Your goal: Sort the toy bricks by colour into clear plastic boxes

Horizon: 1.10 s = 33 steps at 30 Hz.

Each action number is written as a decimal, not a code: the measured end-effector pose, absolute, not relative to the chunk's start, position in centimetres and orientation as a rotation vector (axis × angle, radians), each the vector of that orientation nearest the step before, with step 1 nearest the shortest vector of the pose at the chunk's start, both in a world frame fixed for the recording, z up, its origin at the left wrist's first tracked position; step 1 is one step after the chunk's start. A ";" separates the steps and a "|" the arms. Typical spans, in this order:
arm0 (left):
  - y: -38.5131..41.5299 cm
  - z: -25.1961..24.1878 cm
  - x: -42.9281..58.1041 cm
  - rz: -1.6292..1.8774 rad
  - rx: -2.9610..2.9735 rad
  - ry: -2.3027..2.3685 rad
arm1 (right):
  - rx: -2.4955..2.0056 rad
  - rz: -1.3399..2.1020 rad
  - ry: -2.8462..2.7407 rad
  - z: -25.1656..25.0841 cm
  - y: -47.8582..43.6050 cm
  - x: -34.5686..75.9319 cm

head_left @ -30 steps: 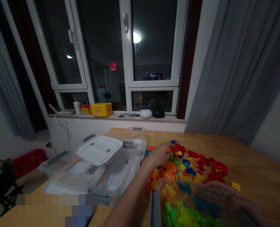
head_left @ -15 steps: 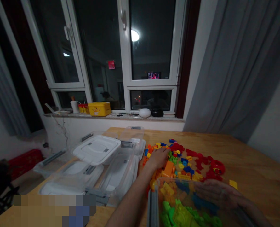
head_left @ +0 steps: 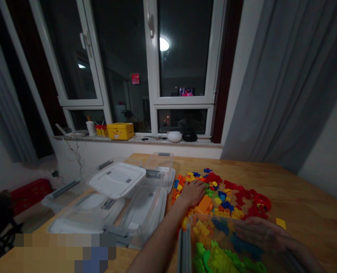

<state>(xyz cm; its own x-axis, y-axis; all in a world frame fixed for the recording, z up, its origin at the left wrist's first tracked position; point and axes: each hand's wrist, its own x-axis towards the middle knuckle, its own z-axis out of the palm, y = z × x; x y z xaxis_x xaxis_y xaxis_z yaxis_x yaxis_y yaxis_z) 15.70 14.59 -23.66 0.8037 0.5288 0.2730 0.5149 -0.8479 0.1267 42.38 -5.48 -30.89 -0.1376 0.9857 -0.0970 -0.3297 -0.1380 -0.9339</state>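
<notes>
My left hand [head_left: 194, 192] rests on a pile of mixed plastic building blocks [head_left: 204, 204], fingers stretched over orange, green and yellow ones. Whether a block is under the fingertips is hidden. Close in front of me stands a clear plastic box [head_left: 184, 246] with a grey latch; bright green pieces [head_left: 219, 259] lie in it. Through its wall, yellow and blue shapes show blurrily. My right hand [head_left: 266, 235] lies flat along the far right side of this box, its fingers straight and pointing left. Red pieces [head_left: 242, 191] spread out to the right of the pile.
Several clear boxes [head_left: 141, 212] and white lids [head_left: 117, 179] crowd the left of the wooden table [head_left: 307, 197]. A lone yellow block [head_left: 281, 223] lies right. Behind, the window sill holds a yellow box [head_left: 120, 131], a white bowl [head_left: 174, 136] and a black one [head_left: 189, 136].
My left hand has drawn back slightly toward me and to the left over the blocks, and its fingers show more clearly. The right hand and the box have stayed in place.
</notes>
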 end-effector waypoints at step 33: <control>14.0 -26.3 18.2 0.401 2.876 0.567 | -0.922 1.585 -1.074 -29.8 -5.5 43.4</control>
<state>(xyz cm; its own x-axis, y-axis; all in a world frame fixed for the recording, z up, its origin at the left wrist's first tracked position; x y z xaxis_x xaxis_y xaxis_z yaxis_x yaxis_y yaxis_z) 18.18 14.04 -26.26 0.8906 0.3944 0.2263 0.3451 -0.9103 0.2286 43.41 -5.55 -29.78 -0.2392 0.9688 -0.0644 -0.2994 -0.1367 -0.9443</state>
